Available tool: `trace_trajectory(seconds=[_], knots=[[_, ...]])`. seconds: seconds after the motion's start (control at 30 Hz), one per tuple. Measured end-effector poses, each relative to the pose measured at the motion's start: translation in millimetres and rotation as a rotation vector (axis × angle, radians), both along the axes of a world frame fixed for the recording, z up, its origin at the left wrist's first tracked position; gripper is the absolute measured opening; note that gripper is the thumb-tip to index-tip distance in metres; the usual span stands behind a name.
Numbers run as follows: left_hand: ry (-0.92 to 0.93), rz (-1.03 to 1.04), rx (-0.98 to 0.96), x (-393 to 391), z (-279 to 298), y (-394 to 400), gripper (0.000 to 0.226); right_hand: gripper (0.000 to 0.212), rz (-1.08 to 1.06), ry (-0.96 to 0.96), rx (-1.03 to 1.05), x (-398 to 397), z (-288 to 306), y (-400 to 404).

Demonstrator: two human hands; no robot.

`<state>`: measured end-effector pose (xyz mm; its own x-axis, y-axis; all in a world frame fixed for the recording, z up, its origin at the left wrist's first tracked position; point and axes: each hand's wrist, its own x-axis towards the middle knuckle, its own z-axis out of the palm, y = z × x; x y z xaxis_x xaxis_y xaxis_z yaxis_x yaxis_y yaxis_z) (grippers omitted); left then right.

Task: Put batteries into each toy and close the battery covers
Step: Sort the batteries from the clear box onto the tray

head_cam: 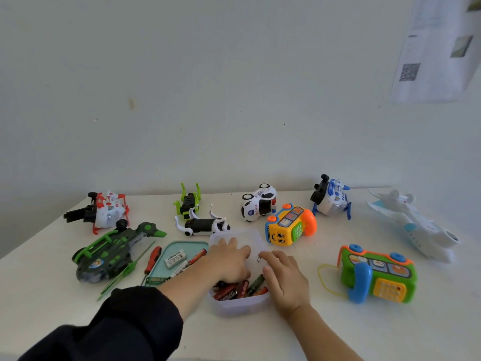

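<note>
A clear plastic box holds several batteries at the table's front middle. My left hand reaches into it with fingers bent down; whether they grip a battery is hidden. At the box's right rim, my right hand rests with forefinger and thumb apart. A small metal loop shows between the two hands. Around the box lie the toys: a green helicopter, a red-white helicopter, a green robot dog, a black-white robot dog, a police car, a yellow phone, a blue-white helicopter, a green phone and a white plane.
A teal tray left of the box carries a white battery pack and loose batteries. A red screwdriver lies beside it. The white wall stands just behind the toys, with a paper sheet hanging at upper right.
</note>
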<state>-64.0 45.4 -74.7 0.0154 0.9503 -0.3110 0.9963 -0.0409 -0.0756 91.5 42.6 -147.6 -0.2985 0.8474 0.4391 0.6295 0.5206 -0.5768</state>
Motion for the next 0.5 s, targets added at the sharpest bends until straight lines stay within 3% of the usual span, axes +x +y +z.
trace_trajectory(seconds=[0.17, 0.3, 0.5], knots=[[-0.039, -0.019, -0.132, 4.5, 14.4, -8.6, 0.034, 0.073, -0.022, -0.029, 0.008, -1.3, 0.4, -0.1], [-0.151, -0.016, -0.351, 3.1, 31.7, -11.8, 0.057, 0.074, -0.024, -0.038, 0.007, -1.2, 1.0, -0.7], [-0.052, -0.087, -0.360, 11.7, 27.6, -14.8, 0.078, 0.073, -0.042, -0.032, 0.027, -2.1, 0.5, -3.0]])
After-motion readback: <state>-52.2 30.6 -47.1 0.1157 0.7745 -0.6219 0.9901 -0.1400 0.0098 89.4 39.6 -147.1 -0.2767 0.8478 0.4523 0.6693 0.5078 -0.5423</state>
